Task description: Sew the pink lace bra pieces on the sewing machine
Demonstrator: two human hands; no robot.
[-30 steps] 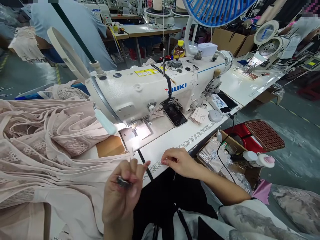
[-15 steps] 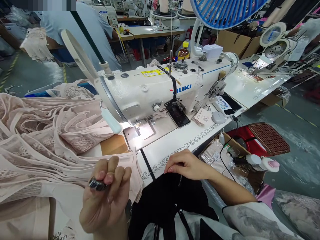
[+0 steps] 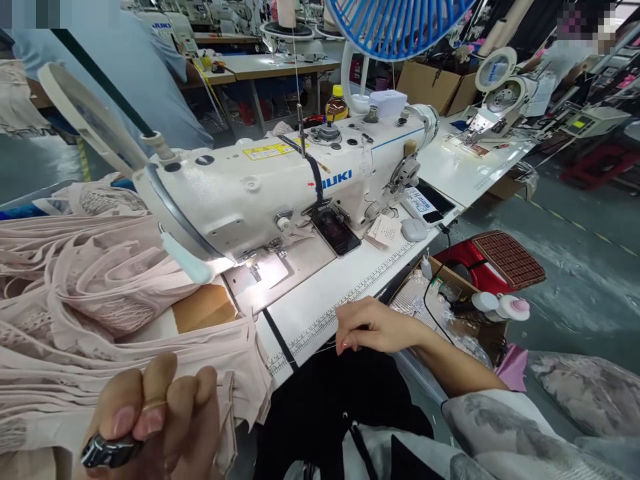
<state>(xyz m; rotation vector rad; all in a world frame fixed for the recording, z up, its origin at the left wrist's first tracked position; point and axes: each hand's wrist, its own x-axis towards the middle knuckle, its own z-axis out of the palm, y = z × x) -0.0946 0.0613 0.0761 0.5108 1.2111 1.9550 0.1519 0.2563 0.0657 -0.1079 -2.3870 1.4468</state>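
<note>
Left hand (image 3: 155,417): curled in closed grip around small dark tool (image 3: 111,452), before beige garments (image 3: 100,293)
Right hand (image 3: 367,325): pinched grip on fine thread (image 3: 327,347), near worktop (image 3: 305,307) edge
Sewing machine (image 3: 225,200): on worktop, beyond both hands

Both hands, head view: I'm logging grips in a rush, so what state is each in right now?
Left hand: closed, holding a small dark object.
Right hand: closed in a pinch, apparently on a thin thread.
</note>
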